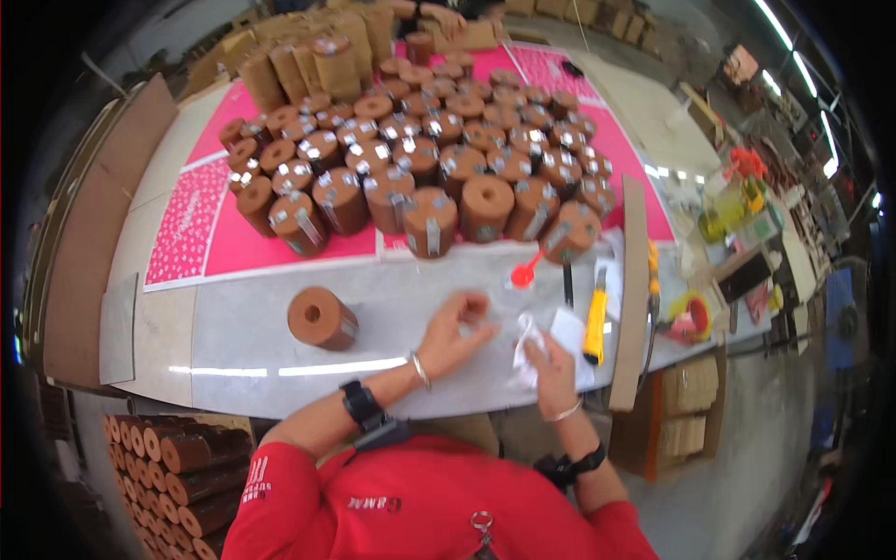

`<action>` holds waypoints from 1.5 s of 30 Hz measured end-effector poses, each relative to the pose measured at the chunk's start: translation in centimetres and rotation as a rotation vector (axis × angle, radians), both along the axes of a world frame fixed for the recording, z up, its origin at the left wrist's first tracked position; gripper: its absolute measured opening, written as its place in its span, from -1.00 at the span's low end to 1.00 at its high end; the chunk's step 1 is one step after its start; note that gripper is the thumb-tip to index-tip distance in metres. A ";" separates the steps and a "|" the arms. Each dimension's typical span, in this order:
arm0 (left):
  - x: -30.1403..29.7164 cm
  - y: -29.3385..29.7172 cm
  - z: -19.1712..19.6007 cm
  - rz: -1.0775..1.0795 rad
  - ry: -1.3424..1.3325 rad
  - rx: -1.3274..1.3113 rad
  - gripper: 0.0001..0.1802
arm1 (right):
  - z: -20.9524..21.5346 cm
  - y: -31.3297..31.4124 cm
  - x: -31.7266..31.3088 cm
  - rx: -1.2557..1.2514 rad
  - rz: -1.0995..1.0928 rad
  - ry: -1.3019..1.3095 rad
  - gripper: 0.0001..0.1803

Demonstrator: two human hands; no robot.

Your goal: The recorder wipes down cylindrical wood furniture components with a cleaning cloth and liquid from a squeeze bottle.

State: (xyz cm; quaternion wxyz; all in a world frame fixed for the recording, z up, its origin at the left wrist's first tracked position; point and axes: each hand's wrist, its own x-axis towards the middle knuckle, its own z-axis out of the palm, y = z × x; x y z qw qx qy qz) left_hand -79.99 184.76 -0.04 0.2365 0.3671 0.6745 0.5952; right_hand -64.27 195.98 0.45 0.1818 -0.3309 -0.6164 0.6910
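Note:
My right hand (554, 373) pinches a crumpled white cloth or tissue (525, 343) above the grey table (252, 317). To its left hovers my left hand (455, 333), empty, its fingers curved and apart, slightly blurred. A single brown roll (322, 318) with a hole in its top stands on the table left of that hand. Beyond my hands lies a small orange-red scoop (525, 273), its handle reaching toward the nearest brown rolls (487, 207). A yellow utility knife (595, 327) lies right of my right hand, beside white paper (569, 333).
Several brown rolls with silvery labels crowd a pink sheet (224, 245). A long flat strip (632, 289) borders my right side, with cluttered containers (728, 213) past it. Stacked rolls (182, 485) lie below left. Another person's hand (444, 19) shows at the far side.

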 end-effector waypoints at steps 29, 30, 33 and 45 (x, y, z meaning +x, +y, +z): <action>-3.9 0.4 2.7 -0.058 1.006 -0.207 -0.31 | 1.6 3.5 2.6 -0.587 -0.125 0.345 -0.62; -3.9 0.3 2.9 -0.061 1.035 -0.210 -0.30 | 1.4 3.4 2.6 -0.607 -0.130 0.368 -0.62; -3.9 -0.1 3.7 -0.071 1.086 -0.224 -0.28 | 1.7 3.0 2.5 -0.649 -0.153 0.400 -0.61; -3.8 0.0 6.2 -0.063 1.324 -0.238 -0.29 | 1.3 2.5 2.5 -0.712 -0.160 0.410 -0.62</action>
